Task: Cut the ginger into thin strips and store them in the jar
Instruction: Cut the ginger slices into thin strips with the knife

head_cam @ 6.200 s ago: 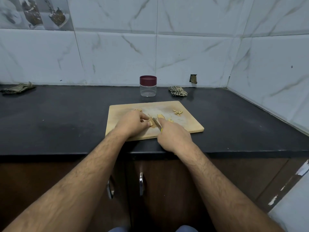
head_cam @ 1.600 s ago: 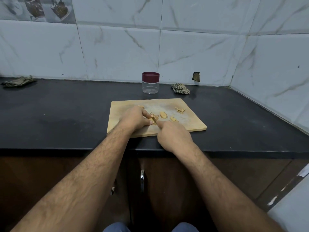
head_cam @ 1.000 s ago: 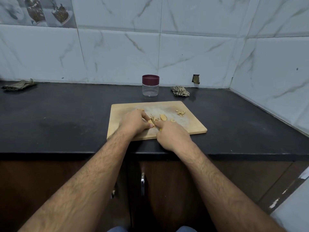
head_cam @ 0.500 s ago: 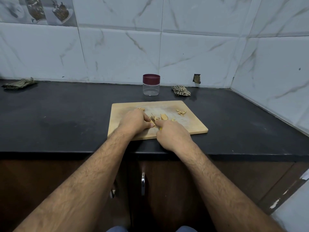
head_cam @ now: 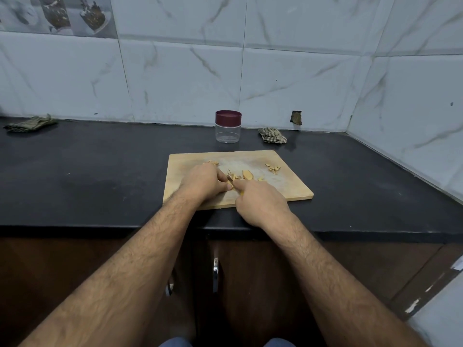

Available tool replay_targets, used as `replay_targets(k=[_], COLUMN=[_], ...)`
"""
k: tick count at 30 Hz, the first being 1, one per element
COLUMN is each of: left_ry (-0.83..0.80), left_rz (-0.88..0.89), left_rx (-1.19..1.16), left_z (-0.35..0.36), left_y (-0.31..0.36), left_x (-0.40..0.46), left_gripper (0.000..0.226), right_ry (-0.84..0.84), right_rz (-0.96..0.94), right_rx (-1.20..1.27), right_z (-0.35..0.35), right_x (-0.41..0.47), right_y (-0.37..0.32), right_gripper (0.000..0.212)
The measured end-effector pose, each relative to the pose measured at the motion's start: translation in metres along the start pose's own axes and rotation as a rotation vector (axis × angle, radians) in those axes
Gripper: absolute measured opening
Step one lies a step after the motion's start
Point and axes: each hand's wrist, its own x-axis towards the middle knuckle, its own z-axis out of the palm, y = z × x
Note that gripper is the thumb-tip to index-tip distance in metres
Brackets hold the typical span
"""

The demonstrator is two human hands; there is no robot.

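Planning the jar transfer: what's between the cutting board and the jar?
Head view: only bare black countertop separates the cutting board's far edge from the lidded jar; the crumpled cloth sits off to the right.

Dim, cool, bluish light falls evenly from above, with soft sheen on the white marbled wall tiles (head_cam: 288, 78). The matte black stone tabletop (head_cam: 87, 176) swallows shadow detail. Wide-angle distortion bends tile lines at the frame edges; fine detail looks soft, slightly smeared.

The cutting board (head_cam: 283, 189) is pale, matt wood. The countertop (head_cam: 100, 176) is black, smooth, faintly glossy stone. The jar (head_cam: 228, 133) is clear plastic with a matt maroon lid (head_cam: 228, 118). Wall tiles (head_cam: 180, 78) are glossy marbled ceramic. Cabinet handles (head_cam: 215, 274) are shiny metal.
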Motion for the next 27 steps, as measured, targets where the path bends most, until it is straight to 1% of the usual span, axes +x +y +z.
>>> replay_targets(k=[9, 13, 17, 23, 27], left_ry=[-0.016, -0.025, -0.028, -0.002, -0.007], left_rz=[-0.007, -0.018, -0.027, -0.054, -0.063], left_rx=[-0.024, -0.013, 0.002, -0.018, 0.004], left_z=[-0.003, -0.006, -0.007, -0.003, -0.002], left_y=[0.002, 0.005, 0.008, 0.008, 0.007], left_x=[-0.002, -0.003, -0.004, -0.007, -0.007], left_gripper=[0.022, 0.023, 0.024, 0.022, 0.016], right_ry=[-0.041, -0.044, -0.036, -0.036, -0.021], right_rz=[-0.010, -0.002, 0.011, 0.067, 0.052], right_rx=[-0.011, -0.046, -0.058, 0.015, 0.049], right_z=[0.000, -0.001, 0.000, 0.000, -0.001], right_x=[0.001, -0.012, -0.025, -0.019, -0.016], right_y=[-0.003, 0.002, 0.004, 0.004, 0.002], right_gripper=[0.050, 0.058, 0.060, 0.061, 0.056])
